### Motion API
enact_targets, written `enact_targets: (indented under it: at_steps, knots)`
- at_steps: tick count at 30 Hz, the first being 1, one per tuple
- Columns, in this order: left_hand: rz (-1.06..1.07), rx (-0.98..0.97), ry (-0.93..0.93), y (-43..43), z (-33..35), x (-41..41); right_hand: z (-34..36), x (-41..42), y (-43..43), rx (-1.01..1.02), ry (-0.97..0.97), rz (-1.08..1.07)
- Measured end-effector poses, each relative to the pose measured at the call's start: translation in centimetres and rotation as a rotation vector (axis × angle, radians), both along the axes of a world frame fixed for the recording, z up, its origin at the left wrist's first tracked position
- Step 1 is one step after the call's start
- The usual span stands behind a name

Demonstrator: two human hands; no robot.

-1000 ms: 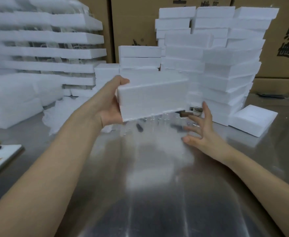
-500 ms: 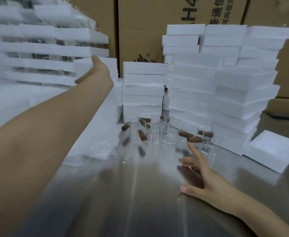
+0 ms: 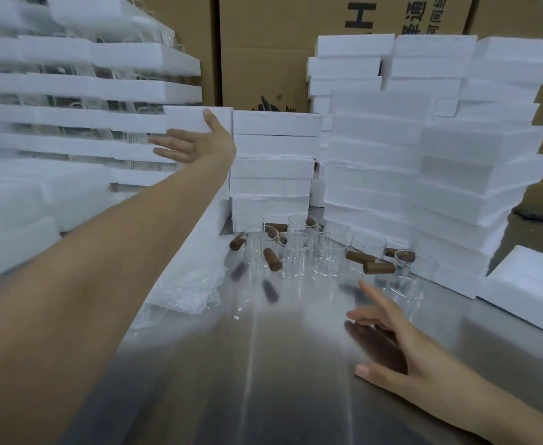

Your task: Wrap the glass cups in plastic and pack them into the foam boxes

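Left hand (image 3: pixel 199 144) reaches far out, arm stretched across the left of the scene, fingers spread and loose, palm up toward a white foam box (image 3: pixel 196 120) that sits on top of a stack; thumb tip against or just at the box's front face, nothing gripped. Right hand (image 3: pixel 402 342) low at near right, fingers splayed and released, hovering just over or resting on the steel table (image 3: pixel 263 380), cannot tell which; its dark reflection shows under the fingers. Holds nothing.

Head view, only view. Glass cups (image 3: pixel 296 252) stand upright in a cluster on the table at centre, far from the camera, right in front of the foam stacks; clear glass, brown wooden handles sticking out sideways. One cup (image 3: pixel 406 277) stands nearest the right hand, just beyond the fingertips, not touched. Cups are unwrapped as far as visible.

Crumpled clear plastic wrap (image 3: pixel 193 290) lies on the table left of the cups, under the left forearm. Centre foam stack (image 3: pixel 273 165) sits behind the cups. Taller foam stacks (image 3: pixel 424 155) fill far right. One lone foam box (image 3: pixel 530 284) lies flat on the table at right edge, apart from the stacks. Far left: layered foam trays (image 3: pixel 71 91) with glassware between layers, blurred. Brown cardboard cartons (image 3: pixel 263 59) with printed characters along the back.
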State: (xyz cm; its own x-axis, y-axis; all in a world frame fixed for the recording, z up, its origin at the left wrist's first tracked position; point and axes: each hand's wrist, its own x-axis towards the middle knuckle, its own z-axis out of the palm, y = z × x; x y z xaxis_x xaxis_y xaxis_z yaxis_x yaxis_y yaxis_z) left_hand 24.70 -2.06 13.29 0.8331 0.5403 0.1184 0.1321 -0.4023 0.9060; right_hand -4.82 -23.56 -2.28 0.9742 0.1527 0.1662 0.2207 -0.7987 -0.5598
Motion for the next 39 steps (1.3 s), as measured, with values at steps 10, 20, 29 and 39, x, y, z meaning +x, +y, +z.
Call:
enact_targets:
  at_steps: [10, 20, 29, 39]
  knots:
    - [-0.029, 0.391, -0.283, 0.9, -5.5, 1.5, -0.1, 0.4, 0.1, -0.092, -0.058, 0.024]
    - [-0.750, 0.303, -0.640, -5.4, -12.6, -16.8, 0.4, 1.1, 0.3, 0.155, -0.249, 0.008]
    - [-0.999, 0.546, -0.644, -4.6, -16.1, -24.0, 1.2, 0.4, -0.3, 0.069, -0.446, -0.268]
    - [-0.890, 0.603, -0.340, -2.5, -16.9, -22.3, 0.5, -2.4, -10.8, -0.332, -0.264, -1.030]
